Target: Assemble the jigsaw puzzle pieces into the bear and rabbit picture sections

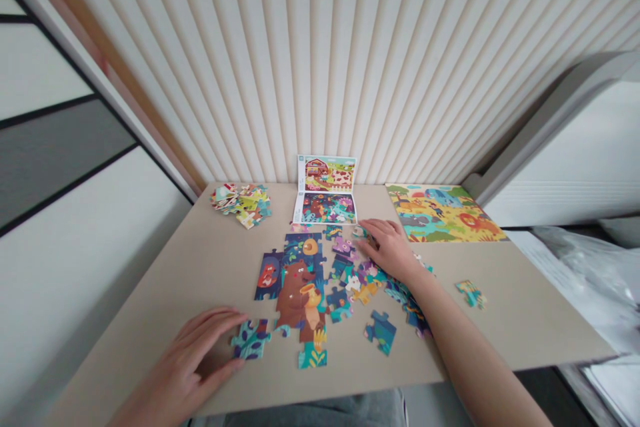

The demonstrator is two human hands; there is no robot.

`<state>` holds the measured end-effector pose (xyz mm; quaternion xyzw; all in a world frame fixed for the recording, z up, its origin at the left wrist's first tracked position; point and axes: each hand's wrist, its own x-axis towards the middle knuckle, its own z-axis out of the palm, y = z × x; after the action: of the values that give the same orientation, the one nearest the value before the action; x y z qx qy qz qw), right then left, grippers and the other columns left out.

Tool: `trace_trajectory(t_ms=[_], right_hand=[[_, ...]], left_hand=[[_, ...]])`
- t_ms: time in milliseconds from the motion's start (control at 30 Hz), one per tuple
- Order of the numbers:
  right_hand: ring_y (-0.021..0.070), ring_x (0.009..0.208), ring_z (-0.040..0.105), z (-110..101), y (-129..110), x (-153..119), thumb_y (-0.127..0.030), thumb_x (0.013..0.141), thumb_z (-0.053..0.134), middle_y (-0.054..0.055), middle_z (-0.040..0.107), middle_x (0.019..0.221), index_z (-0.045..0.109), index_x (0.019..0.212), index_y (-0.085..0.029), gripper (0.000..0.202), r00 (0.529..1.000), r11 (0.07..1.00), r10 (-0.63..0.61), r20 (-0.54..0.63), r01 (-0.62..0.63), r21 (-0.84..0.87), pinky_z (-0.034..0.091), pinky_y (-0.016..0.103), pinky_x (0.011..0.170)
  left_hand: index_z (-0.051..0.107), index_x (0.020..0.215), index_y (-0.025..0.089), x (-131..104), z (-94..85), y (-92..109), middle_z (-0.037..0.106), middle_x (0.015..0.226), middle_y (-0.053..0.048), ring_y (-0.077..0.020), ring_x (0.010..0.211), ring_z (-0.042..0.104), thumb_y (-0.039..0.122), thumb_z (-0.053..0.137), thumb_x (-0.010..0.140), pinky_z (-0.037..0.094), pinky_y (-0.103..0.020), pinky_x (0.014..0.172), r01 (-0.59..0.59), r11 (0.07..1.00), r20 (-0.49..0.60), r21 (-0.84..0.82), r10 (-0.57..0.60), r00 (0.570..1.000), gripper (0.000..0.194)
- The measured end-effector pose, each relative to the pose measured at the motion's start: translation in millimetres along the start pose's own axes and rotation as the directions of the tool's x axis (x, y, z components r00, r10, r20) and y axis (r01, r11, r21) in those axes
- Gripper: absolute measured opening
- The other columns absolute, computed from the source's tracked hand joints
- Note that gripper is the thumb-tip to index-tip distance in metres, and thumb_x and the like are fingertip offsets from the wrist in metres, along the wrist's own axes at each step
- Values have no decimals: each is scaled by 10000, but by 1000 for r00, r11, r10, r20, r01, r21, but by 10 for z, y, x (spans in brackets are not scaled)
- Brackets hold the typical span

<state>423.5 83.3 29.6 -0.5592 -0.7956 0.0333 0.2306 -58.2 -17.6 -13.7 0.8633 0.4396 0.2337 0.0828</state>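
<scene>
A partly joined jigsaw puzzle (296,287) lies at the middle of the table, showing a brown bear with a honey pot. Low on the left, my left hand (195,357) has its thumb and forefinger at opposite edges of a teal jigsaw piece (251,339) with dark leaf shapes. That piece lies just left of the joined part, apart from it. My right hand (387,248) reaches over the heap of loose jigsaw pieces (367,273), fingers apart, a small pale piece (359,231) near its fingertips. The hand and forearm hide part of the heap.
A picture card (327,190) leans against the pleated blind. At the back left is a pile of other pieces (245,203); at the back right, a finished animal puzzle (440,213). Single pieces lie at front (381,331) and right (471,294). The table edge (565,367) is near.
</scene>
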Motion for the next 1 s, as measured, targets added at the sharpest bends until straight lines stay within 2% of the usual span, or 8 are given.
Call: trace_trajectory(t_ms=[133, 233, 367, 467, 533, 800, 1000], right_hand=[[294, 1318, 652, 22, -222, 3, -488, 1013, 681, 94, 732, 1400, 639, 1461, -305, 486, 993, 996, -91, 71, 89, 33, 416, 502, 1152], [280, 1261, 678, 62, -284, 6, -441, 1022, 667, 72, 760, 1343, 651, 1440, -309, 439, 993, 996, -88, 81, 84, 43, 432, 479, 1123], [301, 1232, 676, 54, -153, 36, -423, 1030, 628, 100, 768, 1299, 677, 1403, -273, 405, 999, 1000, 26, -21, -25, 14, 446, 489, 1103], [340, 1254, 655, 40, 2, 62, -409, 1044, 568, 135, 748, 1328, 680, 1399, -246, 406, 984, 991, 135, -114, -137, -11, 447, 535, 1093], [354, 1243, 657, 50, 79, 70, -419, 1037, 565, 136, 755, 1310, 698, 1374, -252, 398, 976, 984, 170, -134, -175, -22, 459, 552, 1074], [341, 1231, 668, 131, 159, 97, -435, 1031, 591, 117, 777, 1280, 715, 1332, -261, 369, 978, 984, 175, -112, -177, -17, 457, 547, 1095], [332, 1257, 663, 19, 65, 74, -440, 1044, 595, 121, 759, 1308, 724, 1317, -247, 358, 988, 990, 142, -67, -141, 19, 464, 533, 1104]], left_hand=[[663, 1378, 363, -16, 10, -8, 743, 1350, -21, -235, 1227, 719, 515, 800, 896, 586, -313, 1070, 4, 1000, -2, 5, -4, 1000, 523], [660, 1388, 363, -13, 0, 2, 739, 1360, -25, -235, 1227, 717, 518, 798, 898, 590, -311, 1060, 11, 1000, 13, 4, -12, 1000, 532], [651, 1394, 361, 6, -20, 18, 734, 1366, -20, -230, 1241, 710, 499, 797, 901, 587, -311, 1068, 4, 1000, 15, 3, -4, 1000, 532], [639, 1399, 359, 4, -18, 14, 731, 1365, -14, -222, 1245, 705, 501, 801, 900, 586, -305, 1070, -1, 1000, 11, 9, 1, 1000, 543], [634, 1404, 359, -7, -10, 2, 727, 1372, -11, -220, 1253, 701, 498, 803, 899, 583, -300, 1074, -8, 1000, 18, 9, 7, 1000, 550], [620, 1419, 357, 5, -20, -15, 713, 1381, -18, -214, 1272, 685, 493, 784, 917, 568, -304, 1099, -9, 1000, 36, 15, 9, 999, 545], [647, 1401, 363, 25, -19, 8, 728, 1371, -14, -226, 1252, 703, 510, 789, 904, 580, -309, 1081, 5, 1000, 17, -1, -5, 1000, 537]])
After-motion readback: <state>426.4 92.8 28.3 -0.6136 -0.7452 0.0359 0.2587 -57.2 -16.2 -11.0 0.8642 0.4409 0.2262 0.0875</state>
